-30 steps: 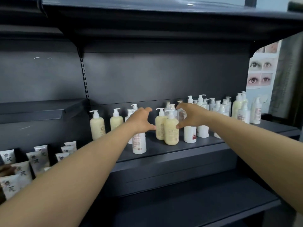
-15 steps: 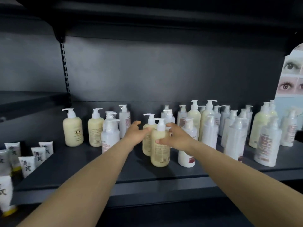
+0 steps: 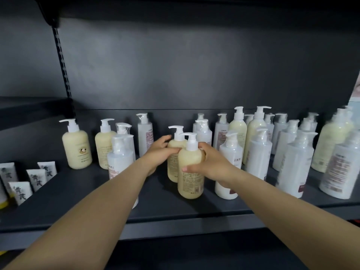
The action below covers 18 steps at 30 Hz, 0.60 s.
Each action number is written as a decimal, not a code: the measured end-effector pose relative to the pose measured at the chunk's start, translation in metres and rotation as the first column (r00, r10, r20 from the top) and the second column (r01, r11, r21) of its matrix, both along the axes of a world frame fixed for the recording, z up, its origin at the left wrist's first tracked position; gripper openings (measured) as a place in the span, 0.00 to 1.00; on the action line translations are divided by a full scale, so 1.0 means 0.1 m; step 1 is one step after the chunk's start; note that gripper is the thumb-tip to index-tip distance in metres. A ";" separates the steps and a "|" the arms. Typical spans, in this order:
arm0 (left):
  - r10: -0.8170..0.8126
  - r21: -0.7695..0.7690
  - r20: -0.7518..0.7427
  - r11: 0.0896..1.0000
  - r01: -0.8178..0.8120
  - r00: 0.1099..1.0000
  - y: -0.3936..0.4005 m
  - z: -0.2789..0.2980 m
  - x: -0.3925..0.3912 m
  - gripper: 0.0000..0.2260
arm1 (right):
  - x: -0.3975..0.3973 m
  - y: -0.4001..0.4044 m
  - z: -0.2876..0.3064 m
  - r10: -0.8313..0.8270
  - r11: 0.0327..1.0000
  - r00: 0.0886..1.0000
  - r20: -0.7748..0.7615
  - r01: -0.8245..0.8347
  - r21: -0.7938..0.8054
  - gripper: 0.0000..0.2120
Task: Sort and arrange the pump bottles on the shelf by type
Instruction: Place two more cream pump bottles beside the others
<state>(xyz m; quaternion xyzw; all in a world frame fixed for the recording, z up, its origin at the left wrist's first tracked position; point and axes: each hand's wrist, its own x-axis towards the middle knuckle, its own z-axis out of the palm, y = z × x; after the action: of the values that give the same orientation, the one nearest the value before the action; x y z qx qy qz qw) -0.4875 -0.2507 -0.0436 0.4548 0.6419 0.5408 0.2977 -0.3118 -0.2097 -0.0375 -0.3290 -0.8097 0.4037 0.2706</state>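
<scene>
Two cream pump bottles stand close together in the middle of the dark shelf [image 3: 175, 215]. My left hand [image 3: 158, 152] wraps around the rear cream bottle [image 3: 172, 162] from its left side. My right hand [image 3: 211, 165] grips the front cream bottle [image 3: 190, 172] from its right. Two more cream bottles [image 3: 77, 149] [image 3: 103, 147] stand at the left. White shrink-wrapped pump bottles [image 3: 120, 160] stand between those and my left arm. A dense group of white and cream bottles [image 3: 259, 152] fills the right side.
White tubes with black lettering [image 3: 37, 177] stand on a lower shelf at the far left. The shelf's back panel [image 3: 194, 65] rises behind the bottles and an upper shelf hangs above. A slotted upright [image 3: 62, 61] runs down at the left.
The view has moved closer to the shelf. Both hands have gone from reaching beside the two middle cream bottles to closing around them.
</scene>
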 end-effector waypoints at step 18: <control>0.011 0.040 -0.092 0.999 -0.008 0.996 0.04 -0.06 0.03 0.28 | 0.10 -0.06 0.03 -0.008 1.000 1.000 0.002 0.008 -0.019 0.34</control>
<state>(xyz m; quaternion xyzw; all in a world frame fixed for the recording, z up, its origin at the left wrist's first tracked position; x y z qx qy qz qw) -0.4850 -0.2464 -0.0494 0.4819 0.6463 0.5333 0.2563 -0.3016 -0.2157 -0.0343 -0.3352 -0.8046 0.4102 0.2684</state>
